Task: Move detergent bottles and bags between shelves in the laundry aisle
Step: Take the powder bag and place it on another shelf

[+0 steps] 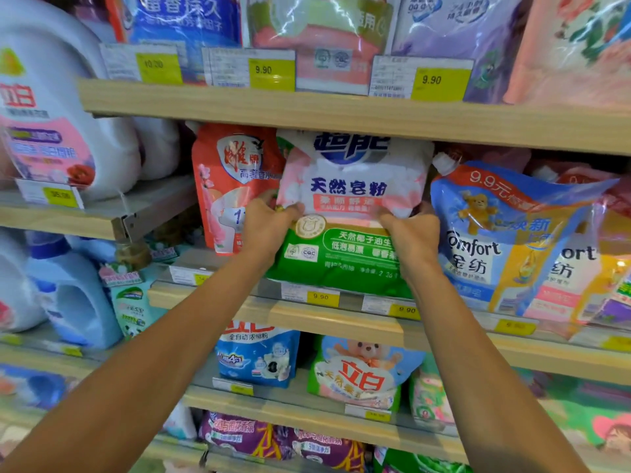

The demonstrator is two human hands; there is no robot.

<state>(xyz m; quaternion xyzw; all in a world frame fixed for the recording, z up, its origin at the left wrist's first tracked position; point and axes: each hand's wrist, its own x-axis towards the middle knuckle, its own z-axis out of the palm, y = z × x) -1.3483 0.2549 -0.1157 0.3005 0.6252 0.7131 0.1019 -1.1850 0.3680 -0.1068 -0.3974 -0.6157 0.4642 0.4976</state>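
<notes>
A white, pink and green soap powder bag [351, 186] stands upright on the middle shelf [334, 319], just under the shelf above. My left hand [268, 227] grips its left edge about halfway up. My right hand [411, 233] grips its right edge at the same height. Both sets of fingers pinch the bag's front. A red pouch [228, 179] stands right beside it on the left, and a blue Comfort pouch [495, 233] leans on the right.
The upper shelf [341, 114] carries bags and yellow price tags. White and blue detergent bottles [61, 131] fill the left shelves. More bags [358, 373] sit on the shelves below.
</notes>
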